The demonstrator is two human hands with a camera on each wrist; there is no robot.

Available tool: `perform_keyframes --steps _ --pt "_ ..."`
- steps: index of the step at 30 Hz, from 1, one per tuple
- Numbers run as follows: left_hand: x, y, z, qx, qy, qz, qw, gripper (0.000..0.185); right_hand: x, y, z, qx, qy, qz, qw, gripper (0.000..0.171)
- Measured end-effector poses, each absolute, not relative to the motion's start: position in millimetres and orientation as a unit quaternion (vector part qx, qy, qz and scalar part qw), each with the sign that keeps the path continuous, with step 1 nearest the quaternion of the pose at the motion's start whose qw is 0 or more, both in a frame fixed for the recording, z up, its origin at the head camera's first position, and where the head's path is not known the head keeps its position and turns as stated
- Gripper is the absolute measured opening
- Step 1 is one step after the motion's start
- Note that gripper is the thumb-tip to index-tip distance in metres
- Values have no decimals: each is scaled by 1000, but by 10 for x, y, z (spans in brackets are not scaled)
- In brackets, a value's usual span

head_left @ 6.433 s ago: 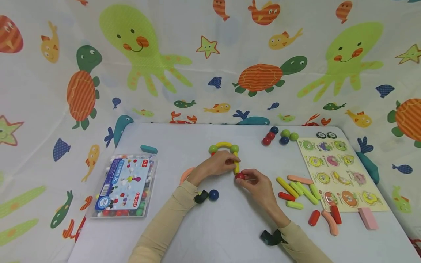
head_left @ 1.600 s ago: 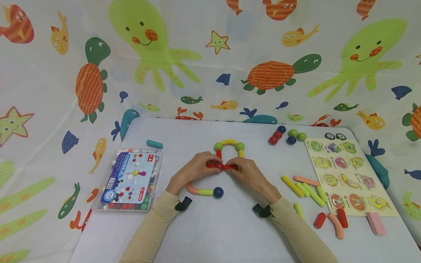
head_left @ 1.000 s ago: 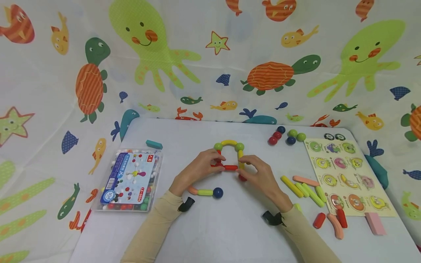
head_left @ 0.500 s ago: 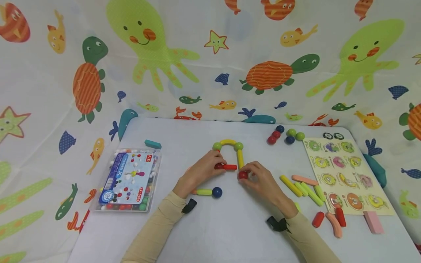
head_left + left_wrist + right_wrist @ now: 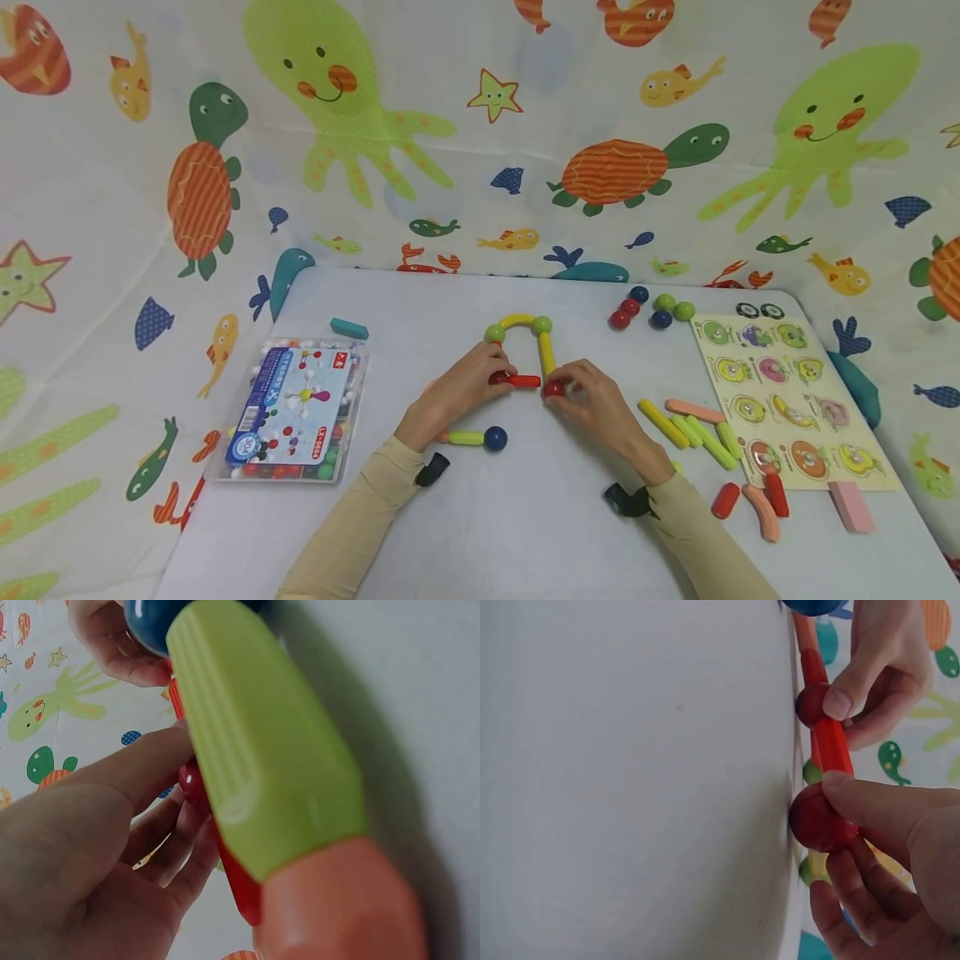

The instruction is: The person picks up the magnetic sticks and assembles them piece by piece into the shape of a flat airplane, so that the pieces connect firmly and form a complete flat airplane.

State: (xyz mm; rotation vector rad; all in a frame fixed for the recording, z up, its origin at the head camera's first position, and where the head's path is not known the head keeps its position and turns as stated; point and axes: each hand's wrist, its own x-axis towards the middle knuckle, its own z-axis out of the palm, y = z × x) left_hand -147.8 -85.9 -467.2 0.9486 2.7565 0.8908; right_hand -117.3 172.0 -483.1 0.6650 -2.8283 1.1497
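Observation:
My left hand [image 5: 468,383] pinches a red ball [image 5: 811,704] that joins red rods. One of these, a red rod [image 5: 525,382], points right toward a second red ball [image 5: 553,389]. My right hand [image 5: 596,412] pinches that ball between thumb and fingers, at the lower end of a straight yellow rod [image 5: 547,354]. Above them, a curved yellow rod [image 5: 517,319] links two green balls [image 5: 494,334]. Below my left hand lies a lime rod [image 5: 262,742], with a blue ball [image 5: 495,438] at one end and a salmon rod [image 5: 341,900] at the other.
A clear case [image 5: 292,408] of small balls stands left, a teal block [image 5: 349,328] behind it. Several loose balls [image 5: 631,307] lie at the back right. Loose rods [image 5: 663,423], a fruit puzzle board [image 5: 806,348] and a pink block [image 5: 852,507] are at the right.
Over the last second, my right hand has let go of the red rod's area and gripped the right red ball, then pushed it slightly backward with the yellow rod. My left hand keeps its grip.

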Motion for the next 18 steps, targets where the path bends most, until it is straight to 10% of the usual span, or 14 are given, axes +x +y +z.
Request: perform_keyframes --steps 18 --pt "-1468 -855 -4662 310 903 295 46 24 -1296 1692 -4861 207 -905 373 10 41"
